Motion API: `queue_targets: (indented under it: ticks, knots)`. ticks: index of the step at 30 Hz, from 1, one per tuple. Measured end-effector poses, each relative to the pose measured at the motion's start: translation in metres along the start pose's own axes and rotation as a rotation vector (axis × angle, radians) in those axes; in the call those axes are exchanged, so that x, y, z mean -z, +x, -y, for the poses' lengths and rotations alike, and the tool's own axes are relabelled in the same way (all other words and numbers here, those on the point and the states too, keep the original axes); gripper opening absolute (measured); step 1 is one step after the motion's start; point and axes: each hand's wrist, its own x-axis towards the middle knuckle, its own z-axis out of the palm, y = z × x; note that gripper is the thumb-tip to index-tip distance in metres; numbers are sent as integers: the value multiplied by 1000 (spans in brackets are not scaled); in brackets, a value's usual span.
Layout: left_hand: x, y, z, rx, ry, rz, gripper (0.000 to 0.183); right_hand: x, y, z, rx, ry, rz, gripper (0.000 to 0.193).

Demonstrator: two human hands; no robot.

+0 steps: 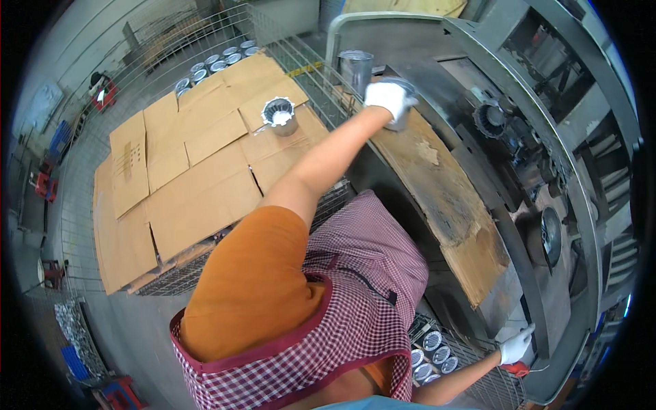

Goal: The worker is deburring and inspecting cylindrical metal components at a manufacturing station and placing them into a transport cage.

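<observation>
Brown, scuffed board runs along the counter (454,205) under the left grip (387,100), its surface stained and torn in patches. At the glove itself is a metal can (398,126): the left grip comes over it from the near side, the fingers apparently clamped around its upper part, though blur hides the exact hold. Its rim shows just past the glove and its body below, so the long axis seems roughly upright; whether its base touches the board cannot be told. Just left of the grip a second can (356,74) stands upright on the same side of the counter. Further left, and a little nearer the body, a third can (285,128) stands mouth up with a scalloped edge and something white inside, on cardboard sheets (212,188) laid over a wire cage. To the grip's right, across the board, sits a fluted metal part (489,120) on the machine. Well apart, far to the right and toward the body, the right grip (516,346) is beside a red handle (518,370); whether it is closed on that cannot be told. By position the left hand is much the nearer to all three cans. Farthest left, beyond the cardboard, more cans (219,65) sit in rows.
</observation>
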Motion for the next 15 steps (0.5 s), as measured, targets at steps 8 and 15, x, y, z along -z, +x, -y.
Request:
queue_targets:
  ticks: [8,15]
  knots:
    - [-7,-69,-94,-131,-269,-230,35,-18,22,-25,36,82,-38,80]
    - [-74,-91,-121,-510,-287,-298,43,-21,22,-22,47,83,-74,78]
